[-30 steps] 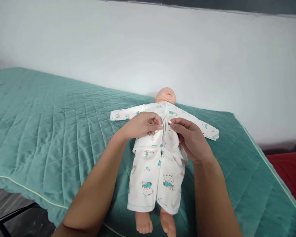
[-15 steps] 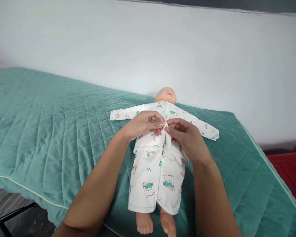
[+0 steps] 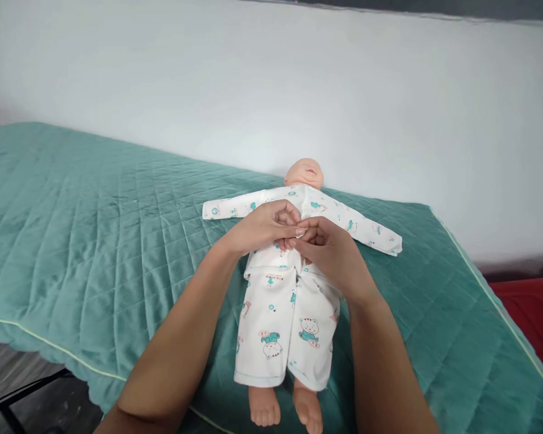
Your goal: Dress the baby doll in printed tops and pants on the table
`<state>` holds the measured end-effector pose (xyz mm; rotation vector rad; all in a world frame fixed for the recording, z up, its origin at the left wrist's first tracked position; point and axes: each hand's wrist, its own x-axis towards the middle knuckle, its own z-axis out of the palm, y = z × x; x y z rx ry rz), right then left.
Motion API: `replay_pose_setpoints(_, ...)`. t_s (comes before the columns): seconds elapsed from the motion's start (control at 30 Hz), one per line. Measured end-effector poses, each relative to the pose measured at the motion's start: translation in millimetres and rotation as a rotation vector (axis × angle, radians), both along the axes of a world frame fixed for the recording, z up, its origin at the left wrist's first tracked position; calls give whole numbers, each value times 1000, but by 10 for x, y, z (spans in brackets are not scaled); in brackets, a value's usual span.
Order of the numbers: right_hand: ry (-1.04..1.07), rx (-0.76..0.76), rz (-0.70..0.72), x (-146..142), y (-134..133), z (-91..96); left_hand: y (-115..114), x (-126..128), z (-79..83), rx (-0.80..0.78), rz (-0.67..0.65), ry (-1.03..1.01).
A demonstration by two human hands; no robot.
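Note:
A baby doll [image 3: 305, 173] lies on its back, wearing a white printed top [image 3: 344, 222] and matching trousers [image 3: 271, 325]. Over its belly my left hand [image 3: 274, 226] pinches the front edge of the top between thumb and fingers. My right hand [image 3: 328, 244] is closed on the same edge, its thumb and fingertips meeting those of the left. Only a sliver of cloth shows between the fingertips; any fastener there is hidden. The doll's sleeves spread out to both sides, and its bare feet [image 3: 265, 407] point toward me.
A green quilted cover [image 3: 95, 241] lies beneath the doll. Behind it rises a white wall [image 3: 208, 84]. A red chair-like object [image 3: 527, 307] stands at the right, and a dark metal bar [image 3: 25, 392] shows at the lower left above the floor.
My right hand has moved a little left, so the fingertips of both hands now overlap. The front of the top lies flatter, and its gathered fold is less raised.

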<state>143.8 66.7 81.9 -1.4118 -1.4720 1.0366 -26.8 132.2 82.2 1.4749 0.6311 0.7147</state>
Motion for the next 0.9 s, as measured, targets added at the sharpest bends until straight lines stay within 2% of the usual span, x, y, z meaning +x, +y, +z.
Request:
replay_pose_setpoints(0.27,105,1,72,65,6,-4,48,-108,-24,-16,-85,11)
replay_pose_setpoints(0.43,213,-48,39,81,-16,34,61,-132,-13,22,-79,69)
replay_pose_setpoints(0.57,306,27,5,96,-12,9,46,-125,3,40,-62,122)
replay_pose_setpoints(0.77,357,246,-195,84,29,-53,18,-144,45,68,-68,210)
replay_pose_setpoints(0.9,328,356,-330,77,58,-101,17,-149,40,59,-55,186)
